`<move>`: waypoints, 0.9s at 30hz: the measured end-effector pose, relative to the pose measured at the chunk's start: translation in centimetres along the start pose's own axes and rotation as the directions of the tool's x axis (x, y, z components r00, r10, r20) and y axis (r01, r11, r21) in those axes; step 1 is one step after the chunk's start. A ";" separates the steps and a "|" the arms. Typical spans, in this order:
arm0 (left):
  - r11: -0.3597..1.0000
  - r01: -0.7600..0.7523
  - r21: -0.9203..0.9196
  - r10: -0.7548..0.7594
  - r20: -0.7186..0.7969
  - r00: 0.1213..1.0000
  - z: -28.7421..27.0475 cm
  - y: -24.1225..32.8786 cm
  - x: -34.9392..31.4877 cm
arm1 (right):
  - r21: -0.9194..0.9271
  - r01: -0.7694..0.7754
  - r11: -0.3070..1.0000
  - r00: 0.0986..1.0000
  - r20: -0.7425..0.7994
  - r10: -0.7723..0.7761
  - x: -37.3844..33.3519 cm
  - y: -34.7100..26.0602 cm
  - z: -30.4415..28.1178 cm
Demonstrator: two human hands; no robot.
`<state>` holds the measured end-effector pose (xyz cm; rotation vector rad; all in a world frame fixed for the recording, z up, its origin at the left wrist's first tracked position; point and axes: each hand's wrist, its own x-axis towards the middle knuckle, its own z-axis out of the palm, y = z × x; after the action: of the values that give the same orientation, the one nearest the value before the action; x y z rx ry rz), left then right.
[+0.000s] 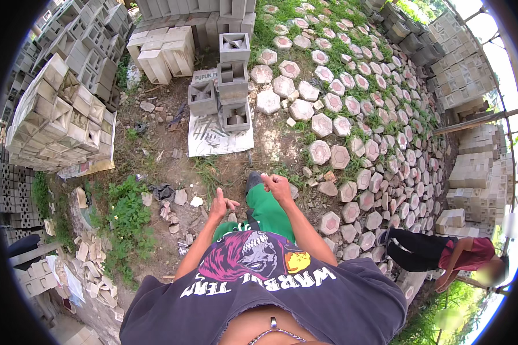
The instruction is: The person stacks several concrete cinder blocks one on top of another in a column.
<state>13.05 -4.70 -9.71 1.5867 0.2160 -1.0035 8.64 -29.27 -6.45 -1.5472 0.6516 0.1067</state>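
Note:
My left hand (218, 208) hangs in front of my body with its fingers apart and nothing in it. To its right my right hand (277, 188) is loosely curled above my green trouser leg, and no object shows in it. Neither hand touches a block. Ahead of them a white sack (224, 145) lies flat on the dirt. Several grey concrete vent blocks (233, 80) stand on it, some stacked and one lower block (202, 96) at the left side. My dark shoe (252, 180) points toward the sack.
Hexagonal pavers (322, 125) cover the grass at the right. Stacked vent blocks (57, 115) stand at the left, paler blocks (167, 52) behind the sack. Green weeds (126, 215) and rubble (98, 270) lie at lower left. Another person (443, 253) stands at far right.

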 end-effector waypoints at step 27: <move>0.981 -0.195 0.010 0.196 -0.083 0.977 -8.0 27.9 23.5 | -0.004 -0.138 0.990 0.990 -0.042 0.138 26.9 -16.0 1.5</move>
<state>48.83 -14.83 -6.42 1.6186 0.1132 -0.7865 38.78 -37.72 -4.53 -1.5139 0.7924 0.1819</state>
